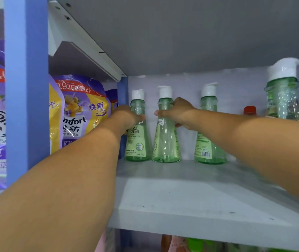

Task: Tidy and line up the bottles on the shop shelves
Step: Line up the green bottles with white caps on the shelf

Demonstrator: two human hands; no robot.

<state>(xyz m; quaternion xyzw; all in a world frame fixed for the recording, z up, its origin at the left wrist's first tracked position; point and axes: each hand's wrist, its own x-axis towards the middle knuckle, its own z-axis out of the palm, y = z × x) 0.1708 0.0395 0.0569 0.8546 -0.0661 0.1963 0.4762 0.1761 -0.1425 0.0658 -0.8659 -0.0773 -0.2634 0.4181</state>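
Note:
Three green pump bottles with white tops stand at the back of the grey shelf (190, 197). My left hand (126, 116) grips the neck of the left bottle (137, 140), whose label faces me. My right hand (176, 111) holds the middle bottle (166, 142) around its upper body, fingers curled behind it. The right bottle (208, 139) stands apart, its barcode facing out. A fourth, nearer green bottle (283, 99) rises at the right edge.
Purple and yellow softener pouches (83, 113) fill the neighbouring bay left of a blue upright post (26, 88). A red-capped bottle (249, 110) stands behind at the right. The upper shelf's underside hangs close overhead. More goods show below the shelf.

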